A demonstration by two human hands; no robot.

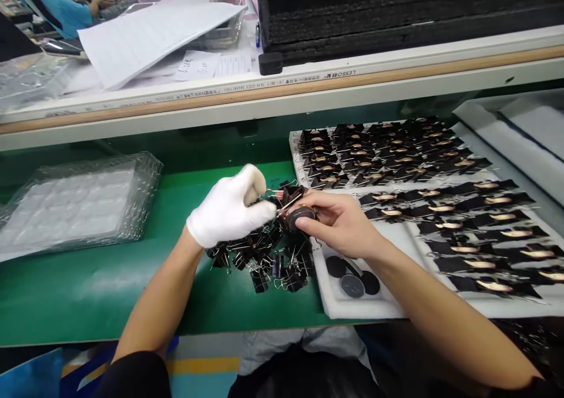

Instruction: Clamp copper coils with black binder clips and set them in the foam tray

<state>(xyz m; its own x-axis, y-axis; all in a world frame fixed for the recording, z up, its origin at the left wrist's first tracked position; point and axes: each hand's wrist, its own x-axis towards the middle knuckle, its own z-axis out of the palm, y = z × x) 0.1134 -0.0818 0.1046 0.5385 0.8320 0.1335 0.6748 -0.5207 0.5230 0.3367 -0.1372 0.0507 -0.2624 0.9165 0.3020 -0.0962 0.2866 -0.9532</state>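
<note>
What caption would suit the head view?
Bare right hand holds a dark disc beside the gloved left hand, near piled black clips.

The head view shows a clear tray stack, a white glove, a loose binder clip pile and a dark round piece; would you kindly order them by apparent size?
1. Clear tray stack
2. White glove and loose binder clip pile: too close to rank, the pile being partly hidden
3. Dark round piece in the right hand

The left hand (229, 207), gloved in white, is held with fingers (254, 177) curled beside the bare right hand (343, 224), whose thumb (315, 228) and fingers are pinched; both forearms (161, 295) are angled inward.
</note>
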